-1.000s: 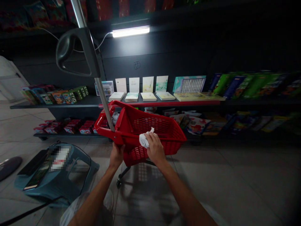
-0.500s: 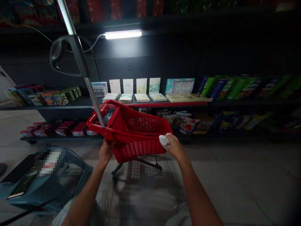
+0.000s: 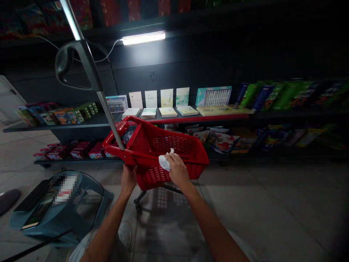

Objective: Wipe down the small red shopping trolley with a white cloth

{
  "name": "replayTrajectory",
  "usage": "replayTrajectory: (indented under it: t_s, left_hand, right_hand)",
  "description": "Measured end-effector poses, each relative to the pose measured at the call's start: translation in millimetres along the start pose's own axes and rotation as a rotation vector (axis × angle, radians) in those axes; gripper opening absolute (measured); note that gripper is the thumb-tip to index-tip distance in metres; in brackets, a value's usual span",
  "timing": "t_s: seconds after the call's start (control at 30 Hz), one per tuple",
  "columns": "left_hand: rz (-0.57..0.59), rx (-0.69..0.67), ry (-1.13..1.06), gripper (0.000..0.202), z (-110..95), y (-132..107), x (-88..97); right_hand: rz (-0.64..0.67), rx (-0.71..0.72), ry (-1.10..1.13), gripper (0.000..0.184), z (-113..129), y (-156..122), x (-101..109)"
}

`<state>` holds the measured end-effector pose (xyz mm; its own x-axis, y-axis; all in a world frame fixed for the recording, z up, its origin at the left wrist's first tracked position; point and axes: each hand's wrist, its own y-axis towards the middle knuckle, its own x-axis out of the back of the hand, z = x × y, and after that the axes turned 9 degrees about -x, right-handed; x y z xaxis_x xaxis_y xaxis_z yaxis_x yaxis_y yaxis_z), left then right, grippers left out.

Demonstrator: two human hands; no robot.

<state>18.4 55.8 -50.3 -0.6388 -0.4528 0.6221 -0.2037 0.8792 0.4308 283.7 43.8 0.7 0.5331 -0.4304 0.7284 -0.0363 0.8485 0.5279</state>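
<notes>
Lying on the floor (image 3: 272,214) at the far left, a dark round thing (image 3: 9,201) runs out of view; above it is part of a pale door (image 3: 7,96). Next comes a blue-grey stool (image 3: 49,228), with flat dark items and a blurred patch on its top. Behind it, the middle shelf (image 3: 40,127) bears small boxes (image 3: 67,115), and the low shelf (image 3: 65,161) bears red boxes (image 3: 80,150). A metal pole (image 3: 109,116) with a grey handle (image 3: 94,74) slants down to the rear of the red cart (image 3: 149,158). The left hand (image 3: 129,178) touches the cart's near side just under the pole's foot, fingers partly curled and their tips hidden; whether it grips, I cannot tell. A pale shoe (image 3: 124,234) shows below.

The cart stands on the tiles at centre, in front of the shelves, its basket wall pierced with small slots. A lamp (image 3: 143,38) glows white on the dark back panel (image 3: 177,62), over upright and flat-lying books (image 3: 167,99). The right hand (image 3: 178,168) is closed round a wadded white cloth (image 3: 164,162) at the cart's near rim. Farther right, a marker set (image 3: 216,97) stands on the middle shelf, then green and blue bags (image 3: 280,96), with more packets (image 3: 225,142) on the low shelf. The room dims toward the right, and the grey tiles there lie in shadow.
</notes>
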Motion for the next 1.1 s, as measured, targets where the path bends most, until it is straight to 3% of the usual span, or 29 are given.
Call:
replayTrajectory:
  t_s: [0.13, 0.23, 0.33, 0.53, 0.67, 0.77, 0.87, 1.0, 1.1]
  left_hand:
    - [0.012, 0.005, 0.016, 0.035, -2, 1, 0.9]
    - [0.041, 0.018, 0.054, 0.034, -2, 4, 2.1]
    - [0.068, 0.024, 0.076, 0.036, -1, 7, 3.1]
    - [0.123, 0.06, 0.063, 0.037, -6, 8, 7.0]
    - [0.124, 0.084, 0.054, 0.039, -11, 6, 9.1]
    - [0.13, 0.085, 0.042, 0.04, -12, 5, 9.6]
    - [0.133, 0.08, 0.027, 0.04, -11, 5, 9.6]
    - [0.115, 0.071, -0.01, 0.04, -11, 5, 7.8]
    - [0.092, 0.059, -0.014, 0.04, -12, 3, 4.6]
  right_hand:
    - [0.004, 0.017, 0.046, 0.061, 10, 4, -8]
    - [0.042, 0.041, 0.084, 0.061, -4, 7, -4]
    - [0.033, -0.011, 0.089, 0.061, -37, 6, 9]
    - [0.003, -0.175, -0.045, 0.054, -129, -5, 46]
    - [-0.097, -0.353, -0.077, 0.056, -161, -10, 58]
    - [-0.196, -0.476, -0.014, 0.049, -163, -12, 53]
    - [-0.308, -0.637, 0.134, 0.04, -155, -14, 36]
    - [-0.521, -0.829, 0.406, 0.042, -132, -18, -5]
    - [-0.531, -0.862, 0.702, 0.05, -104, -22, -42]
